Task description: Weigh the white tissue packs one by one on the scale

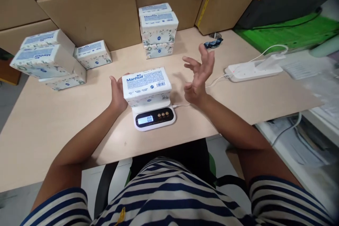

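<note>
A white tissue pack (147,84) with blue "Manhua" print is at the small white kitchen scale (155,125), above its platform. Whether its full weight rests there I cannot tell. The lit display reads 0.0. My left hand (119,93) is at the pack's left side, thumb raised and apart from it; its other fingers are partly hidden behind the pack. To the right of the pack, my right hand (199,76) is raised in the air, fingers spread and curved, holding nothing.
Tissue packs are stacked at the left (45,61), with a single pack (93,54) beside them. Another stack (159,30) stands at the back before cardboard boxes (90,14). A white power strip (254,70) with cables lies right, near a dark blue patterned item (213,43).
</note>
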A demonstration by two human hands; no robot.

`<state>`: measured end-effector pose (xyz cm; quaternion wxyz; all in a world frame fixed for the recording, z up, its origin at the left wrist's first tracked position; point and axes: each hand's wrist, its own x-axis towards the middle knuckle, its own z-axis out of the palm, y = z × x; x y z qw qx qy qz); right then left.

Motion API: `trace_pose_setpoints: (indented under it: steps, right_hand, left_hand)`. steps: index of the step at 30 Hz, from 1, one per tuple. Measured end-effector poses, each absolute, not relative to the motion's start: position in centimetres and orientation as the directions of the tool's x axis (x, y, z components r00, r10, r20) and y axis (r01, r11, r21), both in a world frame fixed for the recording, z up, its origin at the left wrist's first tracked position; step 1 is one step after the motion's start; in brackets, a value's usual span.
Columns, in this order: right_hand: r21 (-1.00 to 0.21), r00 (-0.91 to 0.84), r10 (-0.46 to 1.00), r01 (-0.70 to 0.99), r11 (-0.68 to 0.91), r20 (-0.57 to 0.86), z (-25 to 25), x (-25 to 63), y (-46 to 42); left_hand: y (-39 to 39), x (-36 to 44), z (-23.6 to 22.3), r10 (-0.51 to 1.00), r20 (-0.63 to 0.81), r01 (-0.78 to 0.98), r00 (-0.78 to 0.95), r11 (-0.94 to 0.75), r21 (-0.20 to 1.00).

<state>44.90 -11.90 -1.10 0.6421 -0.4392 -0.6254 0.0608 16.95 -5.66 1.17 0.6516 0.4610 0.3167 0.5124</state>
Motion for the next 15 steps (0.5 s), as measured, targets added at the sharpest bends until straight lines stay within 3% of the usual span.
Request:
trace_pose_setpoints:
  steps: [4, 7, 15]
  right_hand:
    - [-0.795, 0.316, 0.731, 0.279, 0.538, 0.605, 0.1, 44.3, -14.2]
    - [-0.919, 0.237, 0.888, 0.141, 0.369, 0.394, -0.1, 44.4, -15.3]
    - [-0.991, 0.114, 0.985, 0.054, 0.126, 0.132, -1.9, 44.3, -13.9]
  left_hand:
    - [-5.4, 17.1, 0.9, 0.933, 0.098, -0.372, 0.347, 0.041, 0.927]
    - [-5.5, 17.3, 0.5, 0.933, 0.113, -0.365, 0.34, 0.021, 0.931]
    - [-7.8, 16.0, 0.3, 0.942, 0.153, -0.302, 0.299, -0.059, 0.952]
